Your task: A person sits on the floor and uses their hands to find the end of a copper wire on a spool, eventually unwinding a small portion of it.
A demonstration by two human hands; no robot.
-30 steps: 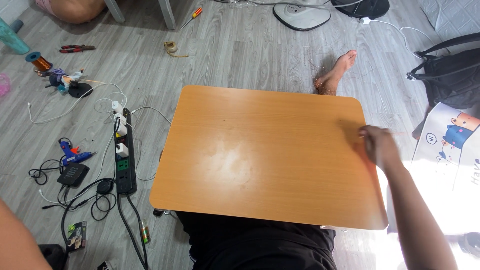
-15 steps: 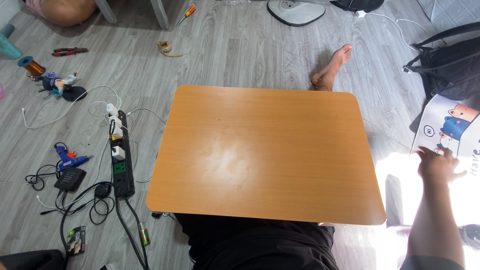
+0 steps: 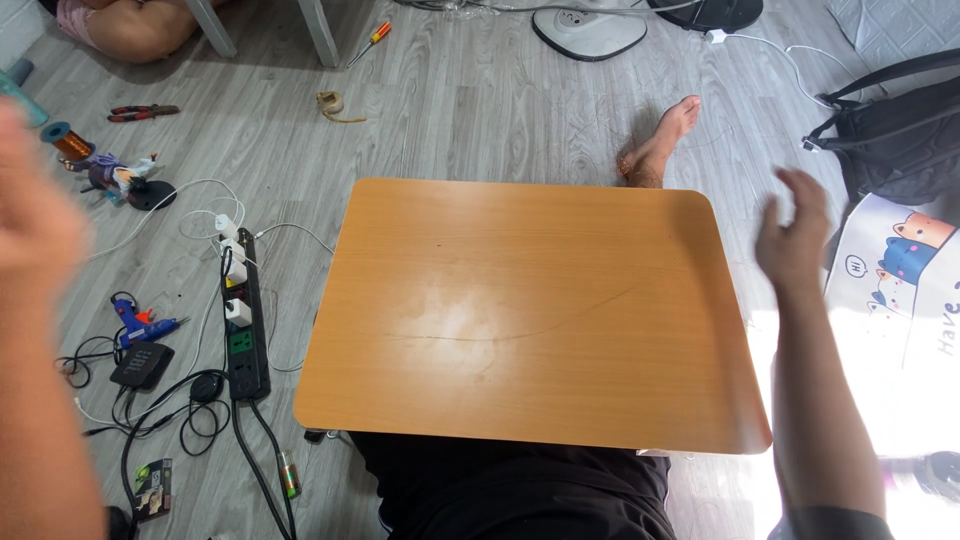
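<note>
A low wooden lap table [image 3: 520, 310] with rounded corners stands over my legs, its top bare. My right hand [image 3: 795, 235] is raised in the air just past the table's right edge, fingers loosely apart, holding nothing. My left hand [image 3: 35, 225] is lifted at the far left of the view, blurred, well away from the table, with nothing visible in it. My bare foot [image 3: 660, 145] shows beyond the table's far edge.
A black power strip [image 3: 245, 320] with plugs and cables lies left of the table, beside a blue glue gun [image 3: 140, 322]. Pliers [image 3: 140, 112], a copper wire spool [image 3: 68, 140], a screwdriver [image 3: 372, 38], a black bag [image 3: 890, 120] and a cartoon-printed box [image 3: 900, 280] lie around. Another person's leg [image 3: 130, 25] is at top left.
My right hand left the table's right edge, dipped to the right, then rose into the air. My left hand came up into view at the left.
</note>
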